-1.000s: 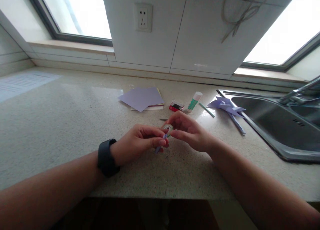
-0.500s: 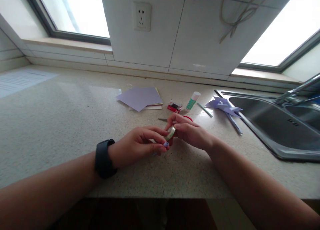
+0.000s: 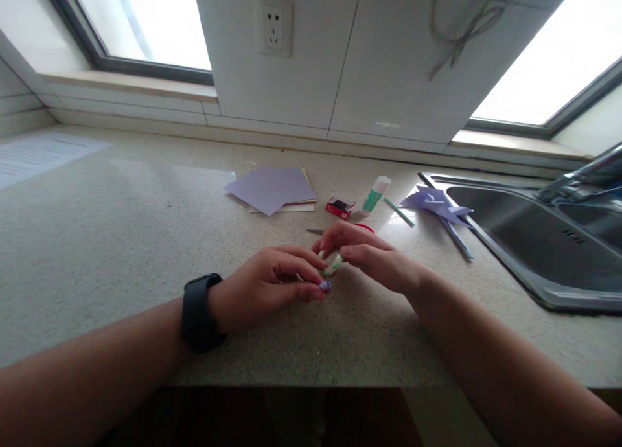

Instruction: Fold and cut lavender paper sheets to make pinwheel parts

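Left hand [image 3: 269, 282] pinched nearly closed on a lilac tube [image 3: 324, 285], tip poking out toward 3 o'clock. Right hand [image 3: 372, 256] half curled, thumb and fingers about the tape [image 3: 333, 264], just beyond that tip at 1. Tube: probably very light, easily crushed; pinch gently near the end. Tape: likely stiff, slick; hold by the rim (loose end not made out). Outward: scissors [image 3: 315, 231] at 12, partly covered; box [image 3: 340, 206] past them; glue [image 3: 376, 195] at 1; paper [image 3: 275, 189] at 11; pinwheel [image 3: 435, 204] at 2.
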